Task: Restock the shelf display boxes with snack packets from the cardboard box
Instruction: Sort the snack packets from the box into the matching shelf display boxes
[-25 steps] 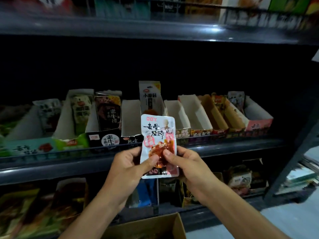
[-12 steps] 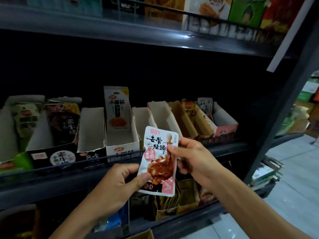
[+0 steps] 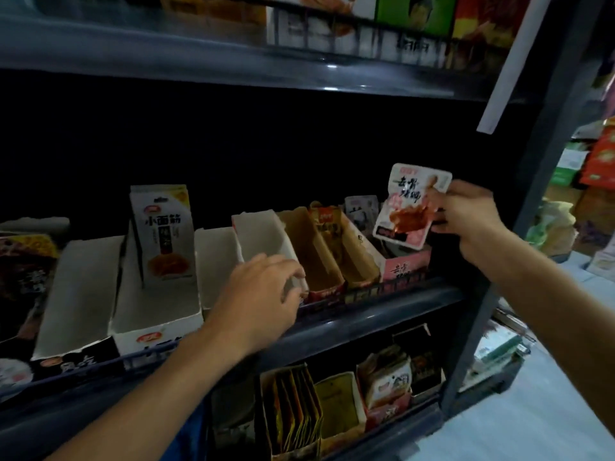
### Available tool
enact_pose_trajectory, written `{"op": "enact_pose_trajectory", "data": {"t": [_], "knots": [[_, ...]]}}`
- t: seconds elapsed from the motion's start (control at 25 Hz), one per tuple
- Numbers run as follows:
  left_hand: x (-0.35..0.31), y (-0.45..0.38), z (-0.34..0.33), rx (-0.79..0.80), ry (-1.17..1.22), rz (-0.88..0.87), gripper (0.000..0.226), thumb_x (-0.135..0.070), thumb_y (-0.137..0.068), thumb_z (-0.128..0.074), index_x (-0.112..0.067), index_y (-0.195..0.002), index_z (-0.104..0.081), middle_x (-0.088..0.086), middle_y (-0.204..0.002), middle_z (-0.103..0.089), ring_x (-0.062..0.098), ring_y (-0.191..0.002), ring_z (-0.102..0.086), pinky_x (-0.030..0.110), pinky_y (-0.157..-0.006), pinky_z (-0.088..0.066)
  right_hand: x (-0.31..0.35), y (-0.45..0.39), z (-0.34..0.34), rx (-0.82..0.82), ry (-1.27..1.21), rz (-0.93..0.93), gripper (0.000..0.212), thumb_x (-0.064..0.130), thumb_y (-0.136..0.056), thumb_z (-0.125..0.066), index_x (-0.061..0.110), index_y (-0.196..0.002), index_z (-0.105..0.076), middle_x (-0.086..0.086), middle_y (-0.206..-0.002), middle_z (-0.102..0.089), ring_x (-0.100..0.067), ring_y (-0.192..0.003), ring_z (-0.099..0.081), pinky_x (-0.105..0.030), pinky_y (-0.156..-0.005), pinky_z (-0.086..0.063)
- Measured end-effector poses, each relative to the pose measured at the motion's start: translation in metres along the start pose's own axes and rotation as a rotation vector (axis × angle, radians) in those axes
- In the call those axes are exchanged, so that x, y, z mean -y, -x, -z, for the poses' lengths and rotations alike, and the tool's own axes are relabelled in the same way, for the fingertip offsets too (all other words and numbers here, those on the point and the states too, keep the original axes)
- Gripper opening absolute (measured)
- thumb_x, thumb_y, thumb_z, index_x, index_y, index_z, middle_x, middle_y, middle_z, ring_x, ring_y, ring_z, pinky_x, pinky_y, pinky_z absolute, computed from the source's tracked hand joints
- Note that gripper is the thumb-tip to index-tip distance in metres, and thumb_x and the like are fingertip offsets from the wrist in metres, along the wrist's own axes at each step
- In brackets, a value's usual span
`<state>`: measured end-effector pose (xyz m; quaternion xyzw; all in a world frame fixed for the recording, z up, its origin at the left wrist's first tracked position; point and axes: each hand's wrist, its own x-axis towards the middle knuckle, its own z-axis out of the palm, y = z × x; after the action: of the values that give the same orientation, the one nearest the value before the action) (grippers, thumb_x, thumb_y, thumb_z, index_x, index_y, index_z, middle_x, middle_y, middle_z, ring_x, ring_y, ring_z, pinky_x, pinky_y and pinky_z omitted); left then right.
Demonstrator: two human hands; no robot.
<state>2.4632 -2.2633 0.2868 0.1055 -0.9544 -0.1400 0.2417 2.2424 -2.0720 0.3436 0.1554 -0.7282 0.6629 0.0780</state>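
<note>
Head view: both hands held the packet [image 3: 412, 204] at centre half a second ago; now only the right hand [image 3: 469, 221] pinches it by its right edge, carried up and right to just above the pink box [image 3: 404, 266] at the row's right end. Print on the box front looks like the packet's, so probably the matching slot. Left hand [image 3: 263, 294] has let go, fingers loosely curled, grasping nothing, at the front of the white box [image 3: 263, 234] mid-shelf; contact unclear. Cardboard box not in view. Judgement: packet not yet placed, drop-in is next.
</note>
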Motion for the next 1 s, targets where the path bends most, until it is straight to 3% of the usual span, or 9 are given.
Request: {"op": "enact_pose_trajectory", "data": {"t": [0.16, 0.32, 0.4, 0.52, 0.6, 0.68, 0.76, 0.88, 1.0], "knots": [[0.018, -0.036, -0.021, 0.178, -0.195, 0.132, 0.048, -0.049, -0.099, -0.048, -0.035, -0.144, -0.041, -0.006, -0.141, -0.049, 0.02, -0.128, -0.046, 0.041, -0.108, -0.04, -0.03, -0.065, -0.035, 0.029, 0.202, 0.033, 0.014, 0.011, -0.096, -0.06, 0.011, -0.109, -0.064, -0.011, -0.097, -0.063, -0.012, -0.066, -0.055, -0.026, -0.058, -0.045], [0.036, -0.031, -0.032, 0.223, -0.082, 0.113, 0.013, -0.049, -0.101, -0.042, -0.041, -0.094, -0.051, -0.014, -0.092, -0.052, 0.005, -0.085, -0.05, 0.028, -0.078, -0.037, -0.066, -0.085, -0.07, 0.205, 0.444, -0.062, 0.024, 0.009, -0.099, -0.055, 0.002, -0.122, -0.059, -0.013, -0.099, -0.06, -0.024, -0.086, -0.056, -0.039, -0.076, -0.05], [0.039, -0.027, -0.033, 0.188, -0.065, 0.057, 0.016, -0.049, -0.101, -0.04, -0.041, -0.091, -0.05, -0.016, -0.09, -0.052, 0.002, -0.08, -0.049, 0.026, -0.075, -0.036, -0.079, -0.086, -0.076, 0.217, 0.426, -0.098, 0.024, 0.01, -0.099, -0.056, 0.002, -0.121, -0.059, -0.015, -0.107, -0.064, -0.023, -0.089, -0.058, -0.04, -0.079, -0.053], [0.047, -0.028, -0.038, 0.173, -0.081, 0.063, 0.027, -0.053, -0.1, -0.04, -0.037, -0.113, -0.057, -0.014, -0.104, -0.059, 0.005, -0.09, -0.055, 0.027, -0.082, -0.045, -0.093, -0.086, -0.08, 0.234, 0.41, -0.122, 0.034, 0.008, -0.095, -0.061, 0.005, -0.128, -0.055, -0.015, -0.124, -0.062, -0.027, -0.102, -0.061, -0.037, -0.076, -0.055], [0.048, -0.028, -0.039, 0.171, -0.09, 0.068, 0.034, -0.055, -0.099, -0.039, -0.037, -0.123, -0.055, -0.012, -0.11, -0.06, 0.01, -0.098, -0.058, 0.03, -0.086, -0.047, -0.09, -0.081, -0.077, 0.222, 0.422, -0.078, 0.055, 0.011, -0.092, -0.066, 0.009, -0.142, -0.044, -0.012, -0.138, -0.054, -0.03, -0.12, -0.056, -0.041, -0.092, -0.053], [0.048, -0.027, -0.039, 0.156, -0.113, 0.09, 0.043, -0.056, -0.099, -0.039, -0.037, -0.137, -0.046, -0.008, -0.122, -0.059, 0.015, -0.109, -0.058, 0.034, -0.092, -0.048, -0.084, -0.071, -0.071, 0.222, 0.479, 0.037, 0.064, 0.016, -0.092, -0.067, 0.011, -0.148, -0.036, -0.011, -0.146, -0.048, -0.031, -0.13, -0.049, -0.032, -0.102, -0.044], [0.049, -0.023, -0.037, 0.142, -0.175, 0.142, 0.058, -0.057, -0.099, -0.039, -0.034, -0.151, -0.028, 0.0, -0.143, -0.05, 0.023, -0.129, -0.048, 0.039, -0.107, -0.042, -0.076, -0.045, -0.061, 0.247, 0.621, 0.178, 0.064, 0.027, -0.095, -0.063, 0.018, -0.15, -0.032, -0.008, -0.149, -0.045, -0.029, -0.133, -0.046, -0.025, -0.094, -0.038], [0.045, 0.003, -0.02, 0.105, -0.212, 0.177, 0.074, -0.058, -0.099, -0.038, -0.033, -0.158, -0.002, -0.002, -0.166, -0.011, 0.025, -0.151, -0.015, 0.041, -0.122, -0.021, -0.068, 0.005, -0.041, 0.308, 0.787, 0.348, 0.071, 0.051, -0.092, -0.058, 0.034, -0.151, -0.023, -0.001, -0.151, -0.043, -0.026, -0.133, -0.047, -0.035, -0.099, -0.047], [0.042, 0.046, 0.001, 0.016, -0.155, 0.124, 0.074, -0.055, -0.099, -0.04, -0.031, -0.158, -0.001, -0.002, -0.163, -0.018, 0.021, -0.148, -0.02, 0.038, -0.122, -0.018, -0.061, 0.075, -0.035, 0.344, 0.72, 0.377, 0.071, 0.058, -0.089, -0.055, 0.033, -0.149, -0.028, 0.002, -0.149, -0.044, -0.024, -0.134, -0.045, -0.041, -0.1, -0.049]]}}
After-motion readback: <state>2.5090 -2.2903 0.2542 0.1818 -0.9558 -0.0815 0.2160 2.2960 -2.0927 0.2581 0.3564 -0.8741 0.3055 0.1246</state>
